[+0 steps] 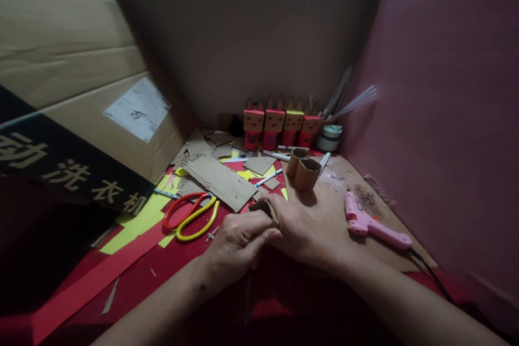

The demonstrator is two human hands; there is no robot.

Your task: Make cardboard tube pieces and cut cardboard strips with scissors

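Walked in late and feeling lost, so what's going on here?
Someone is holding a small, curved piece of brown cardboard between their left hand and right hand. Two short cardboard tubes stand on a brown sheet ahead, and a pink glue gun lies there to the right. Four small figures with drawn faces stand at the back. Scissors lie to the left.

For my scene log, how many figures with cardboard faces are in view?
4, in a row at the back: leftmost figure, second figure, yellow-banded third figure, and rightmost figure beside the pale jar. Any behind them would be hidden.
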